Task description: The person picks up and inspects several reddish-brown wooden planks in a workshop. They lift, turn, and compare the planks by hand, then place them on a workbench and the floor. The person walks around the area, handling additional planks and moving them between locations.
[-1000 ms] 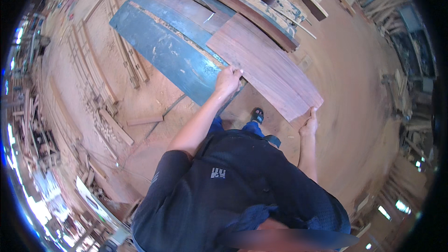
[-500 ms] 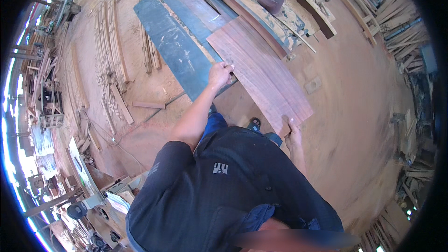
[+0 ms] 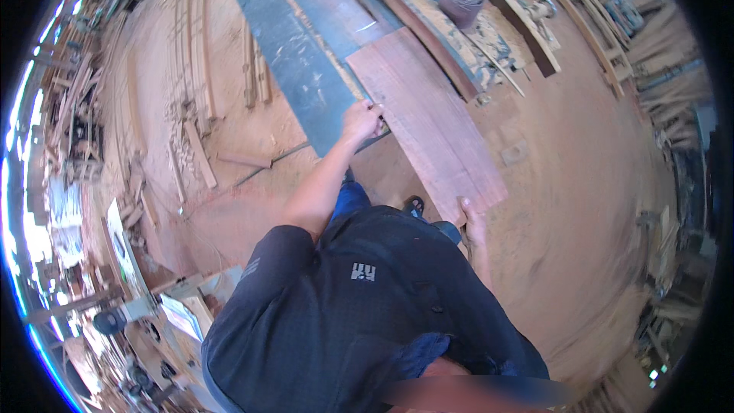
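A wide reddish-brown wooden board [image 3: 428, 118] lies with its far part on a blue-grey machine table [image 3: 294, 53], beside a long wooden fence. Its near end sticks out past the table toward me. My left hand [image 3: 362, 122] is closed on the board's left edge, by the table's near corner. At the near end, my right hand [image 3: 474, 223] grips the board with the thumb on top; the fingers underneath are hidden. Beyond the board's far end, a long dark slot [image 3: 358, 0] opens in the table, with a shiny strip near it.
Right of the wooden fence [image 3: 436, 50] stand a rolled abrasive belt [image 3: 461, 4] and a thin stick on a dusty surface. Long wood strips [image 3: 195, 53] and offcuts lie on the floor at left. A cable crosses the floor there. Lumber piles line the right side.
The board's near end has swung left relative to the table, and my right hand has moved left with it. Both hands keep their hold. The whole view has shifted slightly.
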`<state>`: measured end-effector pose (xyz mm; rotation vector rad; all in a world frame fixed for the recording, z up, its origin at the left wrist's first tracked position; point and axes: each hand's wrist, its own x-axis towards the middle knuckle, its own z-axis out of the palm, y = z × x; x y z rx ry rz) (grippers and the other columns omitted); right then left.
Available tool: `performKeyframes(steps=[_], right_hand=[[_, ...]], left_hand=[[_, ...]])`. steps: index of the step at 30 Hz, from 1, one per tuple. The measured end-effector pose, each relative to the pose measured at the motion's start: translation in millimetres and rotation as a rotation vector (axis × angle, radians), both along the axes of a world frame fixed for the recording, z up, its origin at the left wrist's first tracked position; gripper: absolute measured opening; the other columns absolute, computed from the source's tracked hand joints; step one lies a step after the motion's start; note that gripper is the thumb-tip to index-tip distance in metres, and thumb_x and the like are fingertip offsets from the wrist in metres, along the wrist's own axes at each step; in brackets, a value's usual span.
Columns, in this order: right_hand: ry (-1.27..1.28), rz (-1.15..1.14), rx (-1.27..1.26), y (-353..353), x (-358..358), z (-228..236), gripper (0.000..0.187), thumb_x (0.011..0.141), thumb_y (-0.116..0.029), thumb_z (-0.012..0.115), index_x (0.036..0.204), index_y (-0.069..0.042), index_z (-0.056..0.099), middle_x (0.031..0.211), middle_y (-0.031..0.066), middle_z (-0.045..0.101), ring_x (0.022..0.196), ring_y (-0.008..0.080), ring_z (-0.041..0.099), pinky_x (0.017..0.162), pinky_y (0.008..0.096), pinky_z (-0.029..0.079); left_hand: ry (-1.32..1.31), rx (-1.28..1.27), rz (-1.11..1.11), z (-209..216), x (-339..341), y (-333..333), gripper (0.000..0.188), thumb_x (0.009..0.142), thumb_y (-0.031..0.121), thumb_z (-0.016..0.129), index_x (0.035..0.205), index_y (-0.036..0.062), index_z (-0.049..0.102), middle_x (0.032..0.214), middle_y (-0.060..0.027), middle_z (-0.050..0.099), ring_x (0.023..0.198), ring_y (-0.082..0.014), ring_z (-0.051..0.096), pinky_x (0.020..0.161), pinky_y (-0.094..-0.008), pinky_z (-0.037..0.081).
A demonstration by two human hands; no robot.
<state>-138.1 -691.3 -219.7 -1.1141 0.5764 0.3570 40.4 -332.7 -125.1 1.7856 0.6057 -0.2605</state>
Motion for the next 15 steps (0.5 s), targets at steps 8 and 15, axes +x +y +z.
performKeyframes(steps=[8,15], right_hand=[[0.139,0.225,-0.158,-8,-31,60,0.058,0.097,-0.032,0.070,0.132,0.013,0.058,0.131,0.0214,0.062,0.122,0.0245,0.058,0.105,0.0392,0.046],[0.325,0.170,-0.548,91,-48,65,0.065,0.088,-0.042,0.080,0.121,0.012,0.062,0.118,0.0173,0.064,0.106,0.0218,0.059,0.095,0.0361,0.048]], left_hand=[[-0.132,-0.087,0.407,-10,-95,64,0.036,0.098,0.035,0.066,0.091,0.0000,0.067,0.064,-0.0061,0.061,0.048,-0.0169,0.059,0.044,-0.0320,0.050],[0.296,-0.042,0.852,-102,-245,229,0.038,0.099,0.038,0.065,0.087,0.0012,0.069,0.066,-0.0081,0.064,0.047,-0.0185,0.061,0.041,-0.0343,0.048]])
